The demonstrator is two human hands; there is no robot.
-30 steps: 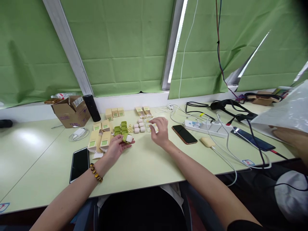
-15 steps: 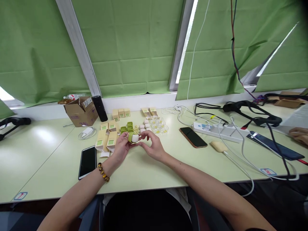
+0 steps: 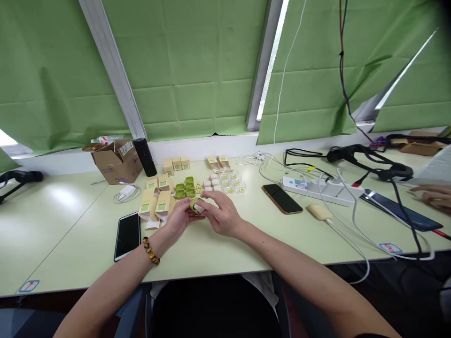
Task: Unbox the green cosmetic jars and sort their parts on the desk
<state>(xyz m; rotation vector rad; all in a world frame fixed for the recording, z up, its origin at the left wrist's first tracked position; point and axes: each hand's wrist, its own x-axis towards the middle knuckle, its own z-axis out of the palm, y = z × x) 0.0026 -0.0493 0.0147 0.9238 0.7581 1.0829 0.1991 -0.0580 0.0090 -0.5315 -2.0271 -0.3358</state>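
My left hand (image 3: 179, 218), a beaded bracelet on its wrist, is closed around a small green rounded case (image 3: 192, 205). A white rounded block (image 3: 198, 209) shows at the case's right side, partly covered by fingers. My right hand (image 3: 224, 217) has its fingers bent onto the white block and the case's edge; how deep the block sits in the case is hidden. Just beyond my hands lie several green cases (image 3: 185, 188), small yellow-green pieces (image 3: 198, 187), white blocks (image 3: 212, 183) and clear cups with yellow centres (image 3: 233, 182).
Cream cartons (image 3: 148, 204) stand left of my hands, others (image 3: 177, 164) farther back. One phone (image 3: 127, 236) lies at left, another (image 3: 282, 198) at right. A power strip (image 3: 317, 191), cables and a headset (image 3: 369, 162) fill the right side, where another person's hand (image 3: 437, 195) rests.
My right hand has moved left and closed in on the case. Its fingers now cover much of the white block, which showed more fully before.
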